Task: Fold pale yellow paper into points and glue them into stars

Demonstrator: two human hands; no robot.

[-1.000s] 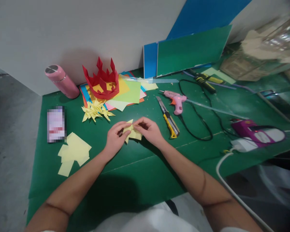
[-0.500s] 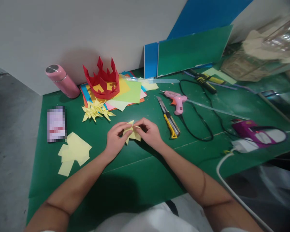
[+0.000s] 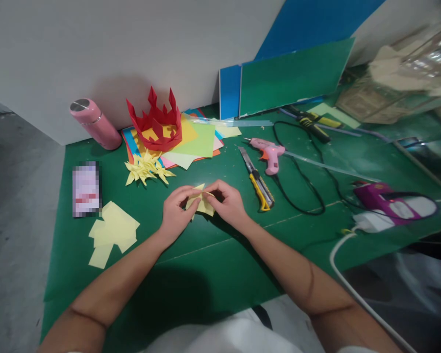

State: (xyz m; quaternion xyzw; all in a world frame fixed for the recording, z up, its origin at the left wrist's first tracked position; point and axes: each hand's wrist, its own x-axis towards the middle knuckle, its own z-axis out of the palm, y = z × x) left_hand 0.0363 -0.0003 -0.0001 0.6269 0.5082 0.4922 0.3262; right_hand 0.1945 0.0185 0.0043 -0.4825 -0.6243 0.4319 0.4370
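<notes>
Between my two hands is a small piece of yellow paper (image 3: 205,206), creased and partly folded, just above the green table (image 3: 191,260). My left hand (image 3: 177,210) pinches its left side between thumb and fingers. On the other side, the thumb and forefinger of my right hand (image 3: 226,200) grip the paper near its upper middle. My fingers cover part of the folds. Several folded yellow paper pieces (image 3: 145,169) lie in a cluster beyond my left hand. Flat yellow paper squares (image 3: 115,226) are spread out to the left.
A red paper crown (image 3: 159,132) rests on coloured sheets (image 3: 202,139), beside a pink bottle (image 3: 95,122). Right of my hands lie a utility knife (image 3: 259,184) with its blade out and a pink glue gun (image 3: 270,152) with a trailing cord. A power strip (image 3: 393,203) sits farther right.
The lower part of the yellow paper has shifted slightly between my fingers. Both hands keep nearly the same place and grip.
</notes>
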